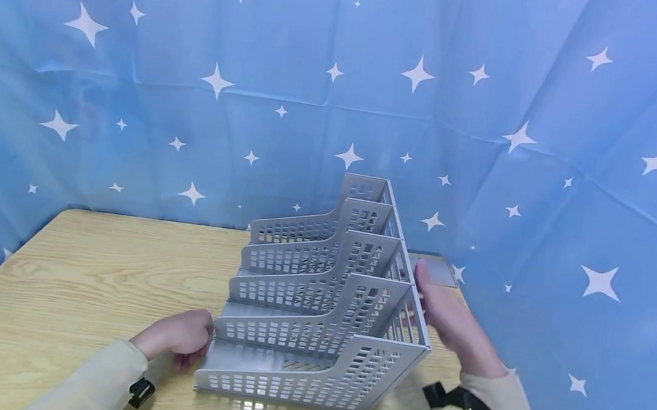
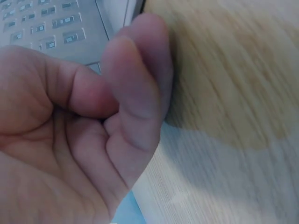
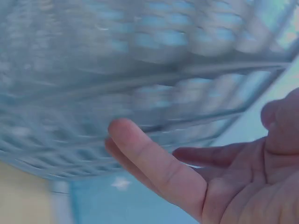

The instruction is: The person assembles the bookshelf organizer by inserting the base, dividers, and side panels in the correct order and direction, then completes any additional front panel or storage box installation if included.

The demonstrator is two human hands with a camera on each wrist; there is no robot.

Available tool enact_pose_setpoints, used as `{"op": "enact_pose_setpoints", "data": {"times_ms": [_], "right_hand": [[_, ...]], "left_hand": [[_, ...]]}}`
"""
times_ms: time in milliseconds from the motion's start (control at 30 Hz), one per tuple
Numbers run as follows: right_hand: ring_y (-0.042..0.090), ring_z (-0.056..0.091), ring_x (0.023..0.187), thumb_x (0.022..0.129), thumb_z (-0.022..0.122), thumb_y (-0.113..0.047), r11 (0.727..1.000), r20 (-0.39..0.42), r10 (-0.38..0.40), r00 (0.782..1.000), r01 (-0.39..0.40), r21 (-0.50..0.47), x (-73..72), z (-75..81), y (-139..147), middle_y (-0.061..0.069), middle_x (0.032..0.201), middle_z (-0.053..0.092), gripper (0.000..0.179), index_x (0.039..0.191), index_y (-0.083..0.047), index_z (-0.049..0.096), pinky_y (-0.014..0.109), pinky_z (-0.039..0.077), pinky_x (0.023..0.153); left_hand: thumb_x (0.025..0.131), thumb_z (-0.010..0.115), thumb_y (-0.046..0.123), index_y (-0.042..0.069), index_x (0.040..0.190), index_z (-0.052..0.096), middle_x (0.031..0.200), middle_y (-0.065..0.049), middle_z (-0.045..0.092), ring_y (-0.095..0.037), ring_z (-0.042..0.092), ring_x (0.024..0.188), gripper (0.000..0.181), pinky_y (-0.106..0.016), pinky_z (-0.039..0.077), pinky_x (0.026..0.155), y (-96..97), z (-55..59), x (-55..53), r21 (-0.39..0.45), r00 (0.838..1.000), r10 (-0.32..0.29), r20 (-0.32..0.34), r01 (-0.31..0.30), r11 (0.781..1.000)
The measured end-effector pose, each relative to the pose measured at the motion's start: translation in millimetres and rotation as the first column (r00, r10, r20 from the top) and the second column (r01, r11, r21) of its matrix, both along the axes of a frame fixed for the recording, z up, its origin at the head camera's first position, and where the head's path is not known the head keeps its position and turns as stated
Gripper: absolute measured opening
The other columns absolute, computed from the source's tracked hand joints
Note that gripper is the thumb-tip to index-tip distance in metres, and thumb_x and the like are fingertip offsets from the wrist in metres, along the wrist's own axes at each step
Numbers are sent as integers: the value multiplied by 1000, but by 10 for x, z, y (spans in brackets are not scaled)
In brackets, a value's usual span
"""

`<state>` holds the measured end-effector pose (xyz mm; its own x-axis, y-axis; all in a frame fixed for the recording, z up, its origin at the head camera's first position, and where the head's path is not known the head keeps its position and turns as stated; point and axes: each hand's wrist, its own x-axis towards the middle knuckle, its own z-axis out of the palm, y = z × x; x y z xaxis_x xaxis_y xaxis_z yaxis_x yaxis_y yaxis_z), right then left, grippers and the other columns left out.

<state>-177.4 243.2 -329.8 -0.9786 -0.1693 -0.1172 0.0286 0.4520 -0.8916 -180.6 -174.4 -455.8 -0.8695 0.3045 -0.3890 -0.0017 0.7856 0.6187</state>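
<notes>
A grey file organizer (image 1: 383, 371) with perforated dividers and several slots stands on the table, its tall barred back on the right. At the low front edge of its base, my left hand (image 1: 179, 335) grips with curled fingers and thumb. In the left wrist view, that thumb (image 2: 88, 93) lies beside the bent fingers, near the perforated grey plastic (image 2: 46, 28). My right hand (image 1: 452, 315) is at the tall back side, its fingers extended along the bars. The right wrist view shows those straight fingers (image 3: 159, 163) spread close to the blurred lattice, curled round nothing.
The wood-grain table (image 1: 85, 286) extends to the left of the organizer. A flat grey panel (image 1: 443, 272) lies at the table's back right edge, behind the right hand. A blue curtain (image 1: 297, 41) with white stars hangs behind and along the right.
</notes>
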Motion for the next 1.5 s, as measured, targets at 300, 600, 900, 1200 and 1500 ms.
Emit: {"op": "enact_pose_setpoints", "data": {"times_ms": [300, 600, 900, 1200, 1500], "right_hand": [[24, 70, 86, 111, 38, -41, 972, -15, 103, 995, -98, 212, -237, 527, -184, 26, 118, 64, 56, 142, 4, 53, 44, 61, 70], [22, 63, 79, 109, 35, -20, 970, -111, 124, 986, -97, 224, -198, 534, -171, 25, 110, 68, 46, 135, 7, 60, 37, 55, 64], [14, 46, 61, 111, 34, -22, 975, -125, 102, 987, -74, 210, -113, 533, -36, 19, 102, 66, 42, 125, 7, 63, 32, 43, 56], [19, 67, 87, 112, 34, -23, 997, -89, 68, 994, -64, 51, -41, 539, 254, 15, 102, 67, 47, 134, 15, 53, 38, 60, 77], [21, 74, 77, 113, 34, -35, 990, -15, -68, 998, 66, -124, 93, 340, 498, 2, 89, 73, 55, 144, 10, 41, 45, 63, 71]], "left_hand": [[81, 45, -11, 3, 68, 58, 53, -10, 59, -17, 54, 39, 23, -32, 51, 41, 11, -28, 14, 10, 999, 15, -31, -15, 1000], [75, 44, -11, 5, 64, 58, 51, -7, 55, -16, 51, 40, 23, -29, 46, 39, -3, -33, 74, 69, 994, 20, -109, -12, 998], [80, 45, -9, -2, 78, 62, 66, -9, 64, -15, 58, 52, 19, -24, 46, 48, -26, -15, 106, 302, 999, 49, 23, -54, 952], [99, 46, 5, -1, 92, 59, 79, -8, 62, -17, 60, 66, 16, -25, 49, 57, -119, 50, 82, 569, 975, -79, 208, -55, 821], [110, 43, 13, -12, 126, 49, 114, -19, 63, -24, 66, 98, 31, -36, 57, 87, -211, 607, 115, 685, 999, 15, 49, -45, 727]]}}
